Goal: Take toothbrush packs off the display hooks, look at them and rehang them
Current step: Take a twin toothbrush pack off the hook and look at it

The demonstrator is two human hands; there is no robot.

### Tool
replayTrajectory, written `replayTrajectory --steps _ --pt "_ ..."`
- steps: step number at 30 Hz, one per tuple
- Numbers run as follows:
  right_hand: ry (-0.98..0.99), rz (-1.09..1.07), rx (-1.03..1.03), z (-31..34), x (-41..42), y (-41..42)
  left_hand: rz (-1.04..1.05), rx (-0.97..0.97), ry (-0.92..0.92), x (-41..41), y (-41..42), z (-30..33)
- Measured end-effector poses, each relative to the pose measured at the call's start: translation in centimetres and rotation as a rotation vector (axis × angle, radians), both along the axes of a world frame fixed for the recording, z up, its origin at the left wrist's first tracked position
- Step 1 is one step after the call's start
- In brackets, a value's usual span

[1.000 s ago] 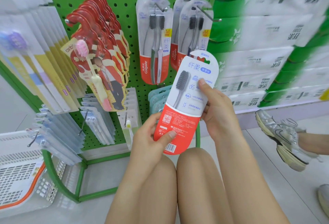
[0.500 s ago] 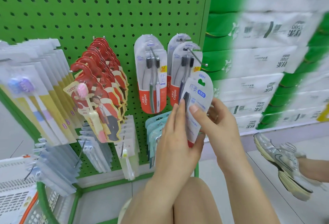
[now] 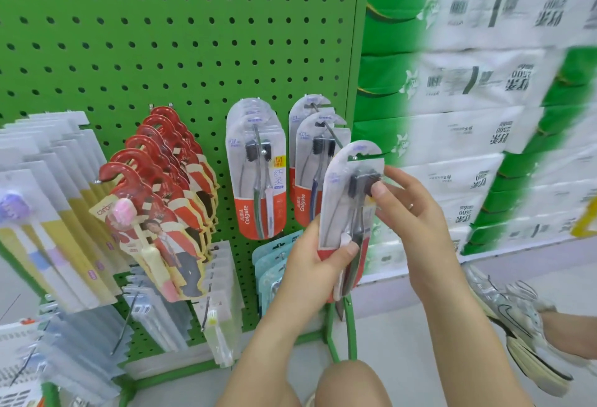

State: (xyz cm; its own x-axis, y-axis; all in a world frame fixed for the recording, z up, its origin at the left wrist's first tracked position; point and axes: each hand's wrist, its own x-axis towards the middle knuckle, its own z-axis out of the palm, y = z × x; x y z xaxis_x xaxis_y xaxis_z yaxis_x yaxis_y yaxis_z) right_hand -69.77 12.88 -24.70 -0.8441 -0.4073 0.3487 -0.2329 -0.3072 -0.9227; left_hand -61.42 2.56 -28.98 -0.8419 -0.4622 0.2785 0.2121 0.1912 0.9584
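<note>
Toothbrush pack (image 3: 339, 193) held upright between both hands, its top hole at the tip of a hook (image 3: 334, 135). Left hand (image 3: 315, 264) grips its lower end; right hand (image 3: 405, 209) pinches the upper part beside the pegboard (image 3: 193, 35).

Access at the pegboard's right-hand hook: restricted
We find bare pegboard (image 3: 181, 35) above the rows; the held pack (image 3: 347, 200) crowds hung Colgate packs (image 3: 310, 161), tissue stacks (image 3: 468, 135) close the right, red packs (image 3: 168, 161) the left
</note>
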Motion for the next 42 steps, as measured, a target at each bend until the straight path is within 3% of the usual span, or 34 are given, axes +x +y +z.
replayTrajectory --steps 8,11,15,18,26,31,42 --pt "0.024 0.018 -0.029 -0.7 -1.5 -1.3 -0.046 0.047 -0.006 -1.5 -1.3 -0.6" --pt "0.029 0.043 -0.035 -0.9 -2.0 -1.8 0.065 0.032 0.107 -1.3 -1.5 0.0" --pt "0.032 0.063 -0.046 -0.8 -2.6 -2.5 0.441 -0.279 0.271 -1.1 -2.5 3.1" --pt "0.037 0.073 -0.043 -0.7 -3.1 -2.9 0.489 -0.486 0.309 -2.1 -3.0 6.1" --pt "0.049 0.088 -0.034 -0.6 -3.7 -3.1 0.340 -0.355 0.014 -6.1 -5.1 9.8" --pt "0.055 0.097 -0.027 -0.7 -3.9 -3.0 0.470 -0.562 -0.077 -7.0 -5.4 11.0" --pt "0.070 0.086 0.014 -0.6 -4.3 -2.7 0.545 -0.752 -0.163 -7.5 -5.8 11.8"
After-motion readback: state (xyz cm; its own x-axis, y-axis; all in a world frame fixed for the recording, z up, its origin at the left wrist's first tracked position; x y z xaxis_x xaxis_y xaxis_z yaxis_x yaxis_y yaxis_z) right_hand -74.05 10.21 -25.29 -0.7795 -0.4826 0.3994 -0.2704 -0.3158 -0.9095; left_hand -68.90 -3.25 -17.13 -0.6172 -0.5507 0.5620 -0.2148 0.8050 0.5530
